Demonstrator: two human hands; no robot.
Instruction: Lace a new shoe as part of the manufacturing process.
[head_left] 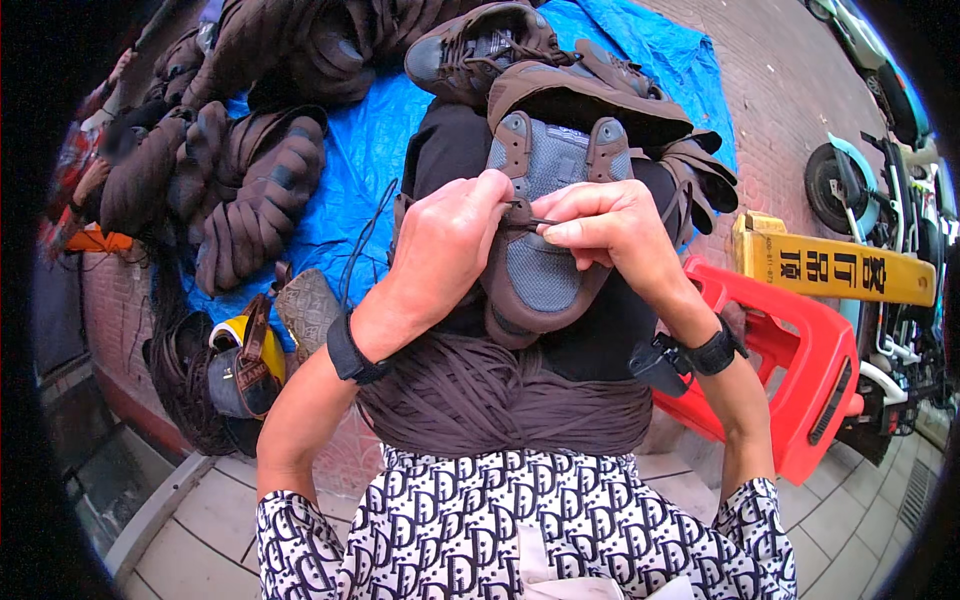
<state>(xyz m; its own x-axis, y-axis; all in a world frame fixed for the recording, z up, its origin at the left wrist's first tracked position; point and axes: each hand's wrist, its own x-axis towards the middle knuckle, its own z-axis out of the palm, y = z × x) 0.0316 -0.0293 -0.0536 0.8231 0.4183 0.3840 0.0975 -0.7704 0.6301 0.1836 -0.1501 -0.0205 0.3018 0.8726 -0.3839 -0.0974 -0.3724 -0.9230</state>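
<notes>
A brown and grey shoe upper (545, 275) rests on my lap, its toe toward me. Over its lowest eyelets, my right hand (610, 225) pinches a dark shoelace (541, 222) between thumb and forefinger. My left hand (450, 240) is closed too, its fingertips pressed together at the lace on the left eyelet side; its curled fingers are partly hidden behind the knuckles. A thick bundle of brown shoelaces (500, 400) lies across my lap below the upper. Beyond it, more brown uppers (580, 95) are piled against the one I work on.
Stacked uppers (265, 190) lie on a blue tarp (345, 200) to the left, near a yellow tape roll (230, 330). A red plastic stool (790, 370) and a yellow sign box (835, 262) stand at right, before parked bikes (840, 190). Another person's hand (95, 180) shows far left.
</notes>
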